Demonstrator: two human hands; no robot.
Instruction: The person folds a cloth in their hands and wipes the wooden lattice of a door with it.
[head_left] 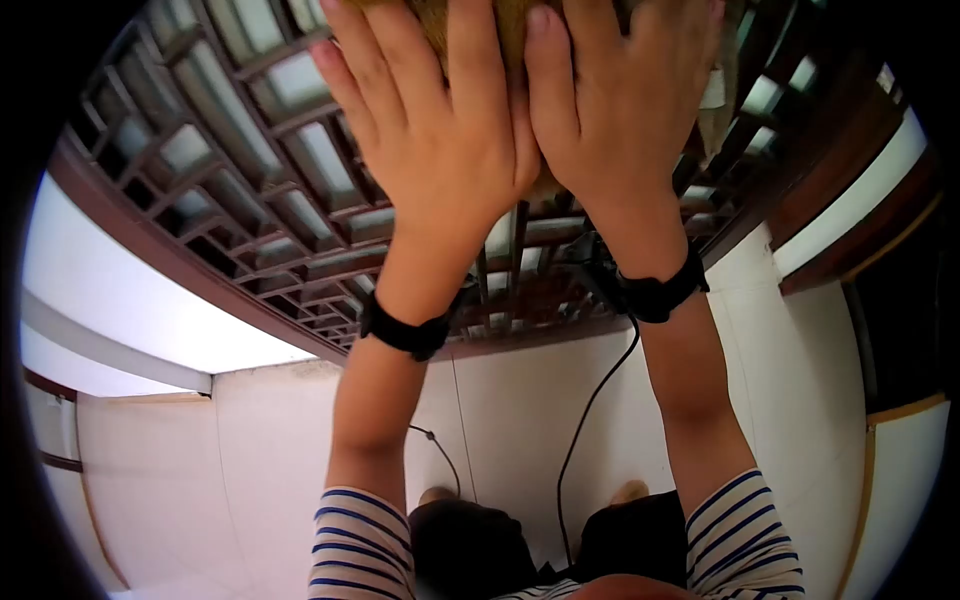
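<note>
Both my arms are stretched out in front of me, and my palms lie flat, side by side, on a yellowish-brown cloth that I press against the dark wooden lattice screen. My left hand has its fingers spread and straight; my right hand sits just beside it, thumbs nearly touching. Neither hand is clenched or gripping — they are open and pushing, which keeps the cloth pinned to the lattice rather than bunched in a fist. I would judge the flat hold spreads the pressure over the bars and the pale panes between them.

Most of the cloth is hidden under my hands and cut off by the top edge of the view, so I cannot tell its full shape; a paler fold hangs at the right of my right hand.

Each wrist carries a black band — a thin black cable runs down from the right one toward my body. Below are my striped sleeves and the pale tiled floor, with the screen's frame meeting it just beyond my feet.
</note>
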